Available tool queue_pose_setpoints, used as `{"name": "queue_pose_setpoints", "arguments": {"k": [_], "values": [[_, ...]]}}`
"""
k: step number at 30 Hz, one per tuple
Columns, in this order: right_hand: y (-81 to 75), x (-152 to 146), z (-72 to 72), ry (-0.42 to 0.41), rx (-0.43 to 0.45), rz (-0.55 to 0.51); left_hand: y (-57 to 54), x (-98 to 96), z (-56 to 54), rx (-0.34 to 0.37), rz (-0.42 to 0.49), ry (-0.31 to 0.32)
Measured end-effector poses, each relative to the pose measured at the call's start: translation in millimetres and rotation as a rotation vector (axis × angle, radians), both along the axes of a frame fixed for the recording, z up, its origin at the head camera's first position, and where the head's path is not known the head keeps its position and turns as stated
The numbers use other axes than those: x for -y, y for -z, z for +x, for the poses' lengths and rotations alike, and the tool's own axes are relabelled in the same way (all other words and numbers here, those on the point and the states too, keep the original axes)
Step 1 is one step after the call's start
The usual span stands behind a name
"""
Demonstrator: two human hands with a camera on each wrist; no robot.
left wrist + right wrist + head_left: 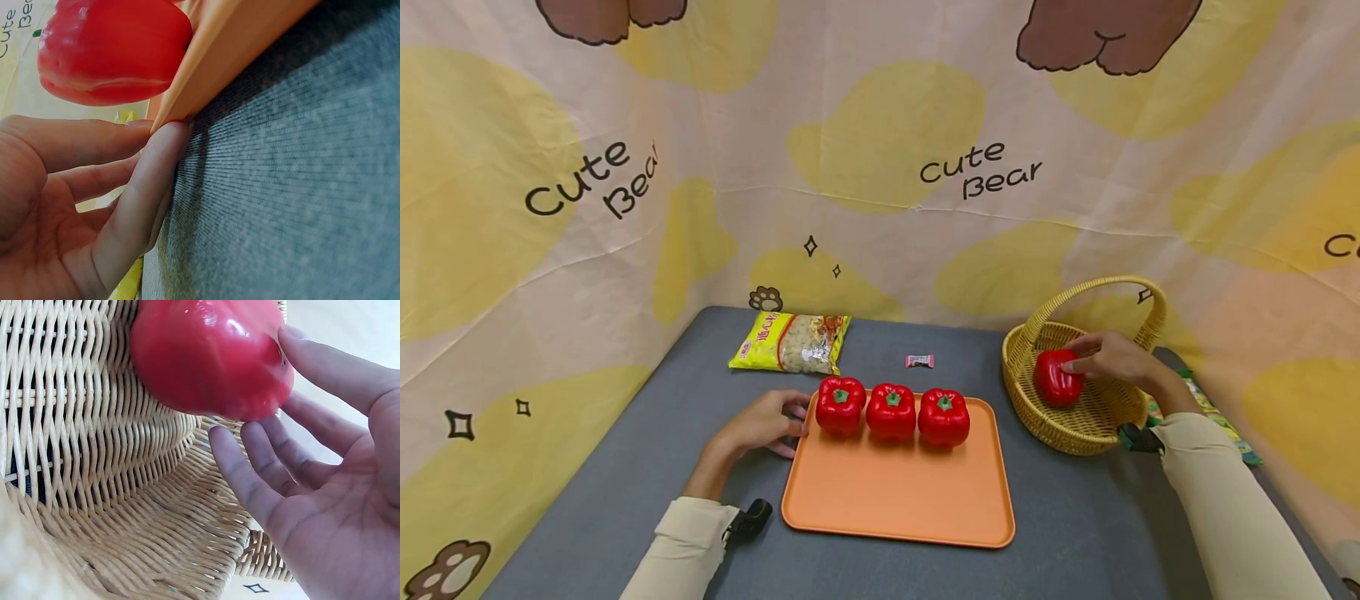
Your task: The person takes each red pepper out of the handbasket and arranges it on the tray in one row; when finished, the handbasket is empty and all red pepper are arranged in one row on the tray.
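Observation:
My left hand (763,422) is at the left rim of an orange tray (898,500), pinching the rim between thumb and finger (153,162). Along the tray's far side, three red bell peppers (891,412) stand in a row, green stems up. On the right, my right hand (1108,360) reaches under the handle of a yellow wicker basket (1048,435). There it holds another red bell pepper (1055,382) inside the basket, against its left side. In the right wrist view the thumb (331,369) lies on that pepper (209,356) and the other fingers are around its lower side.
A yellow bag of food (797,343) lies at the back left of the grey table (700,400). A small pink wrapped candy (919,361) is behind the tray. Another package (1221,417) lies right of the basket, partly hidden by the right arm. Printed cloth (880,167) hangs behind.

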State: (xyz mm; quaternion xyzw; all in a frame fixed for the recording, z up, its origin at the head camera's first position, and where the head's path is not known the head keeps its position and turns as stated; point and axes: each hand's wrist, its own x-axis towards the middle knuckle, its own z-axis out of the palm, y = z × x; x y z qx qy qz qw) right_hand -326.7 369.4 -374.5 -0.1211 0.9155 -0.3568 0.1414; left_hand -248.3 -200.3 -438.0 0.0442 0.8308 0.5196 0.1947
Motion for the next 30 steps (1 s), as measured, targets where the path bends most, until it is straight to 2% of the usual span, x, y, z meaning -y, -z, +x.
{"name": "queue_pose_setpoints", "arguments": {"k": [13, 21, 30], "values": [[1.7, 3.9, 5.1, 0.031, 0.074, -0.101, 0.5, 0.3, -0.5, -0.005, 0.003, 0.001], [2.2, -1.0, 9.7, 0.011, 0.057, -0.090, 0.8, 0.2, -1.3, -0.003, 0.000, 0.000], [-5.7, -6.4, 26.8, 0.030, -0.055, -0.008, 1.1, -0.4, -1.3, 0.014, 0.003, -0.010]]}}
